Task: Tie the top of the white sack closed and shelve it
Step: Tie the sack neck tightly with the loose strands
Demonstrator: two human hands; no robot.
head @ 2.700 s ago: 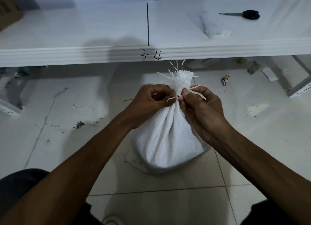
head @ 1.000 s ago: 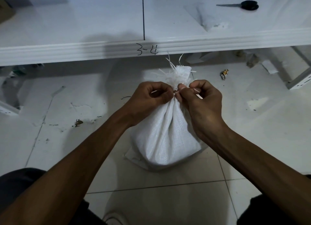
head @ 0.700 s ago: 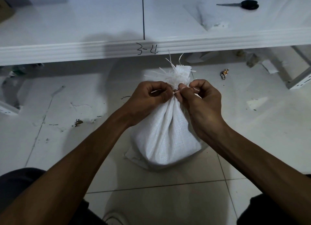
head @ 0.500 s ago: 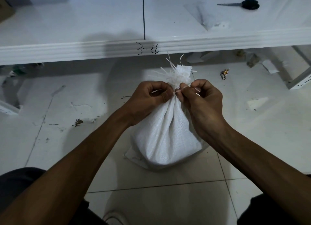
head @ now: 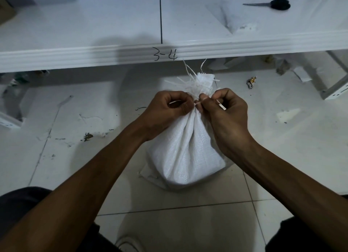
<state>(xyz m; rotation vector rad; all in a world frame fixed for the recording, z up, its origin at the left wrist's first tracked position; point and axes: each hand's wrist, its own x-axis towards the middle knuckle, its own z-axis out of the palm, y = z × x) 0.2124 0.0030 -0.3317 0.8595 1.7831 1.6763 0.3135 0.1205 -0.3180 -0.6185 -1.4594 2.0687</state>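
White woven sack (head: pixel 186 153) upright, shelf (head: pixel 113 57) just beyond it; left hand (head: pixel 169 110) and right hand (head: pixel 226 110) flank its gathered neck, each pinching the tie strip (head: pixel 221 105), which runs crosswise.

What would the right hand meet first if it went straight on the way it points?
Probably the white sack's gathered neck, directly before the right hand; the left hand sits just beyond it, though depth is unclear.

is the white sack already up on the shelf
No, the white sack stands on the floor in front of the shelf, left hand and right hand pinching a strip at its neck.
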